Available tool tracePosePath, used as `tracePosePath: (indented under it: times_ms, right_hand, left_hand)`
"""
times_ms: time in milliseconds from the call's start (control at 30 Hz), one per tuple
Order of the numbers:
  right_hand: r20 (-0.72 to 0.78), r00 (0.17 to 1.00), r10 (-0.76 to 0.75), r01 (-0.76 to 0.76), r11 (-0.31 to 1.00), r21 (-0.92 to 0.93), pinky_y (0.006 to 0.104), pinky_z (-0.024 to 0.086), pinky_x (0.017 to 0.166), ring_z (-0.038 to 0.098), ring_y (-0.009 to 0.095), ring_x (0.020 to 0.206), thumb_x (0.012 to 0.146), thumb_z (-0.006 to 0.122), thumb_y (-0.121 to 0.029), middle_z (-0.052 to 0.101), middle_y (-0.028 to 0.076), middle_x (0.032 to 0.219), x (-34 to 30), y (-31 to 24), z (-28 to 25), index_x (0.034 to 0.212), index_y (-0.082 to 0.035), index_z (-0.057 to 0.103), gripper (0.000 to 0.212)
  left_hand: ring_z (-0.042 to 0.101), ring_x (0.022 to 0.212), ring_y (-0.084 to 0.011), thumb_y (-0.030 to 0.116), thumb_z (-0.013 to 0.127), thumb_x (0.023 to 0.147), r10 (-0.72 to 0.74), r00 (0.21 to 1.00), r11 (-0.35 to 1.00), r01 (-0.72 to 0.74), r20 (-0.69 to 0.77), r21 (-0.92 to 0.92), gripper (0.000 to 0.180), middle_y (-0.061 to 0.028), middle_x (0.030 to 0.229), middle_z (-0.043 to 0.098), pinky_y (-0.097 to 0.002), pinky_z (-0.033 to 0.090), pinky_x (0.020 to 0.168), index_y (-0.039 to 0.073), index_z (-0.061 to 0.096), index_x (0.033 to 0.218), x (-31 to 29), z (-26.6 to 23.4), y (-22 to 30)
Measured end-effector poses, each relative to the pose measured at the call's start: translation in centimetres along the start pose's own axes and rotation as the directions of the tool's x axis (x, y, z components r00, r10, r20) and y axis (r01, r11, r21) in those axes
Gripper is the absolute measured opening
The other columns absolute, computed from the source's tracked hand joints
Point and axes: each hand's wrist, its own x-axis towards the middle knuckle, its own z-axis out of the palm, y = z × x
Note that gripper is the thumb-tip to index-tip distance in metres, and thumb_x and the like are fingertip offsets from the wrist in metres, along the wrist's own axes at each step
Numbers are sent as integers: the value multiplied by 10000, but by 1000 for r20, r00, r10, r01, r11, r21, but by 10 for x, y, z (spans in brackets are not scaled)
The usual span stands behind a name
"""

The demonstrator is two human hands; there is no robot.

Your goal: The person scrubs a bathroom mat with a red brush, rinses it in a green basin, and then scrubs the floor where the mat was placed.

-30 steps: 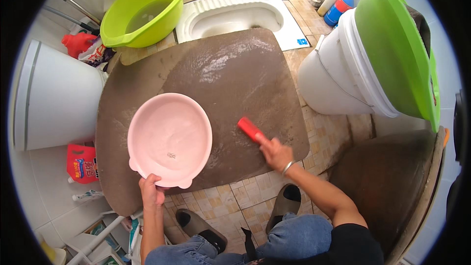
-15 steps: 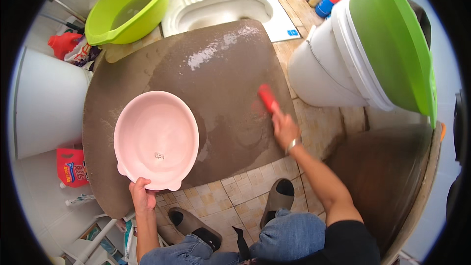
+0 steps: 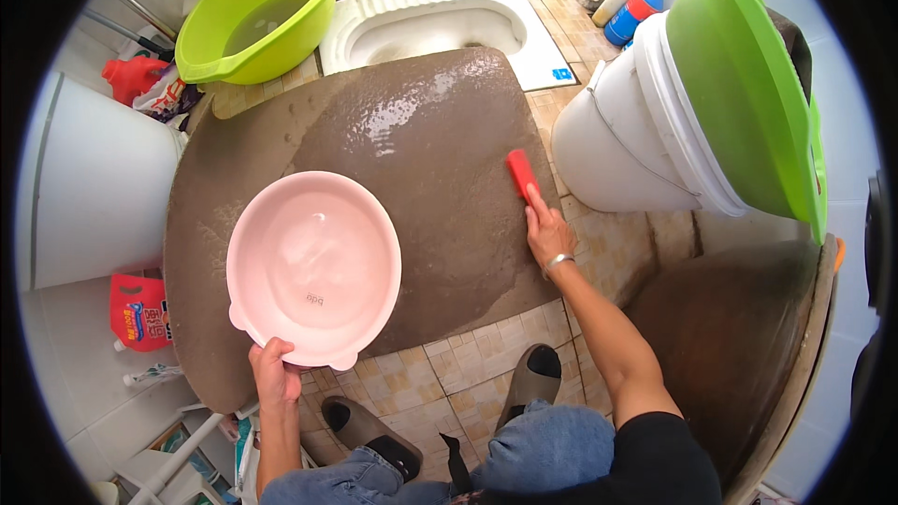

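Note:
My left hand (image 3: 277, 374) grips the near rim of a pink plastic basin (image 3: 314, 266), thumb on top. Clear water seems to lie in the basin, which is held above a brown floor mat (image 3: 449, 196). A red scrubbing brush (image 3: 520, 171) is in my right hand (image 3: 550, 236), near the mat's right edge; its bristles are hidden beneath it. Much of the mat is dark and wet, with a shiny patch (image 3: 388, 117) toward its far side.
A squat toilet (image 3: 538, 37) lies beyond the mat, with a lime-green tub (image 3: 267, 56) holding water at its left. At right stand a white bucket (image 3: 599, 154), a green basin (image 3: 739, 84) and a blue bottle (image 3: 636, 14). A brown board (image 3: 730, 337) leans nearer. A white bin (image 3: 103, 178) stands left.
The brush has moved slightly up and to the right with my right hand. The pink basin sits a little further right in view, still in my left hand.

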Motion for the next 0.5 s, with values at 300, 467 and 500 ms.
tracePosePath:
  times_ms: [300,467,500]
  right_hand:
    - [372,916,-153,101,983,156,572,522,623,666,447,681,1039,556,-315,660,215,817,-167,-25,-1,1645,-375,206,702]
    - [295,938,181,-243,952,189,572,504,587,673,457,662,1040,540,-297,681,246,728,-143,-11,-10,1662,-331,80,774]
    - [373,908,193,-289,932,221,579,493,582,674,471,668,1036,536,-286,684,272,730,-156,-22,-4,1664,-308,46,797]
  left_hand:
    - [698,971,-259,-65,546,748,4,999,1000,-4,-32,6,479,-139,1126,682,-389,602,846,-108,582,1223,-11,3,10]
    - [707,864,-249,-70,553,737,3,1000,997,-4,4,75,425,-134,1040,699,-369,607,774,-105,608,1157,-8,5,5]
    - [707,836,-244,-73,553,735,-18,1000,996,16,24,89,409,-131,1016,701,-363,605,766,-103,615,1138,-10,11,5]
